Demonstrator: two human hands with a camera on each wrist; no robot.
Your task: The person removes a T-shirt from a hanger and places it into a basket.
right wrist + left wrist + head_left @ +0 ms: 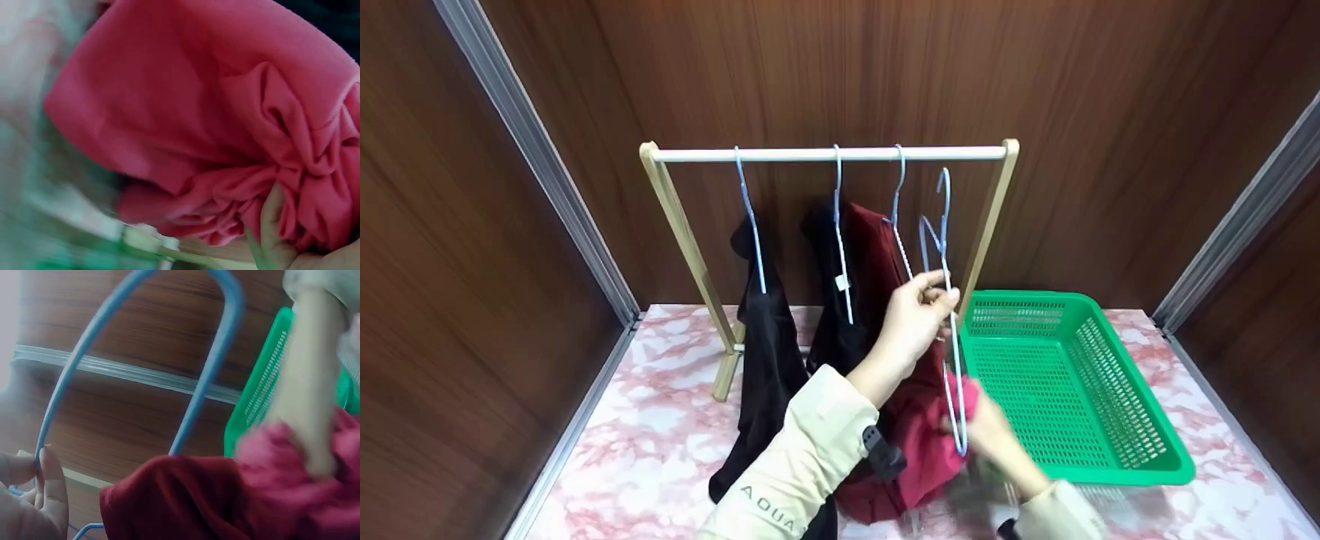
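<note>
My left hand [911,311] pinches the side of a light blue wire hanger [962,420] between thumb and fingers. The hanger's hook is below the rack's rail, apart from it. Lower down, my right hand [986,424], blurred, grips a bunched red-pink cloth garment [934,457] beside the hanger's lower end. In the right wrist view the fingers [273,219] press into the folds of the garment [169,112]. A dark red garment [866,247] hangs on a hanger [898,195] just left of my left hand. Whether the two red cloths are one piece I cannot tell.
A wooden rack with a white rail [787,155] stands at the back. Black garments [769,337] hang on blue hangers at its left and middle. A green plastic basket [1166,427] sits to the right on the pink marbled surface [630,427]. Brown wood-grain walls enclose the area.
</note>
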